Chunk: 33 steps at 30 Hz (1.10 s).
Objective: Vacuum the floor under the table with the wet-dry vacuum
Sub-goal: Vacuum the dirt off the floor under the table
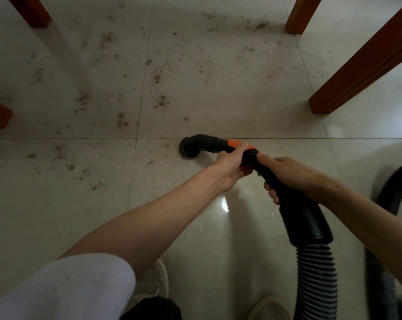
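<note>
Head view looks down on pale floor tiles (56, 227) with both hands on the vacuum wand. Left hand (230, 163) curls round the wand where an orange collar (235, 142) shows, fingers wrapped over the top; right hand (287, 174) grips the black handle (297, 209) just behind it, thumb along the top and fingertips curled underneath. Those two hands sit almost touching. From the handle a ribbed hose (315, 273) runs down past the person's shoes and loops off to the right; the vacuum body is out of frame. At the front, the black nozzle (190, 147) bends down and looks to be pressed on the floor, right at a grout line. Brown crumbs and dust (121, 120) lie scattered over the tiles beyond and to the left of it, reaching back between the wooden desk legs (357, 72); the tiles nearer the person look clean and glossy. So I'd judge the sweeping is under way but mostly ahead. Next comes a push forward and leftward into the dirt, keeping the nozzle flat, feeding hose along, and steering round the legs, especially the far corners.
</note>
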Each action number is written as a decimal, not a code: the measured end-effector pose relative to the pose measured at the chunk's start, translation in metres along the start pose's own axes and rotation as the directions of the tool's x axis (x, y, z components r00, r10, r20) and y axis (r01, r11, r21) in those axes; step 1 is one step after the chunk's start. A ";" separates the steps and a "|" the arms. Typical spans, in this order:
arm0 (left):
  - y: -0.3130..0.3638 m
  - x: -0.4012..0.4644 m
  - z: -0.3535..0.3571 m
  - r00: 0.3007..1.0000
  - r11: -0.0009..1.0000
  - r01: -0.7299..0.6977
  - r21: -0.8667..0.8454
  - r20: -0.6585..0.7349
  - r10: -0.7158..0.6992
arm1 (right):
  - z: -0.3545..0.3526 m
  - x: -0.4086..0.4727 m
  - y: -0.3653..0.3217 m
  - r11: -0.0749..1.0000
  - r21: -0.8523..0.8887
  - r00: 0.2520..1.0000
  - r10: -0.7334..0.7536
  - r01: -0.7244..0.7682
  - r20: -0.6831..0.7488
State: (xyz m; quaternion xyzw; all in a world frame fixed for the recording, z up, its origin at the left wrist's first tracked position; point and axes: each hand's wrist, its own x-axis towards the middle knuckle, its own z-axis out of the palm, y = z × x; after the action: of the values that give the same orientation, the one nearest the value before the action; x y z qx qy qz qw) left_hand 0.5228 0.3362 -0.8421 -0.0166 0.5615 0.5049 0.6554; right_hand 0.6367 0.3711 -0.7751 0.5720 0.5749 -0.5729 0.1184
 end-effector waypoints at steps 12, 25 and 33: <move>-0.017 -0.018 -0.008 0.999 0.995 -0.040 -0.090 -0.028 0.038 | 0.009 -0.012 0.004 1.000 -0.031 0.998 0.008 -0.007 0.059; -0.025 -0.034 0.015 1.000 0.989 -0.010 -0.144 -0.027 0.007 | -0.001 -0.025 0.014 0.992 -0.124 1.000 -0.003 0.001 -0.013; -0.038 -0.038 0.025 0.999 0.988 0.022 -0.154 -0.026 -0.027 | -0.011 -0.033 0.024 0.992 -0.124 1.000 0.030 -0.030 -0.002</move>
State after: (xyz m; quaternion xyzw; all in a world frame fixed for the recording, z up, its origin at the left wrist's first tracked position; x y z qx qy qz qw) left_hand 0.5716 0.3083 -0.8251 -0.0811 0.5298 0.5383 0.6504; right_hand 0.6722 0.3551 -0.7578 0.5720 0.6007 -0.5344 0.1623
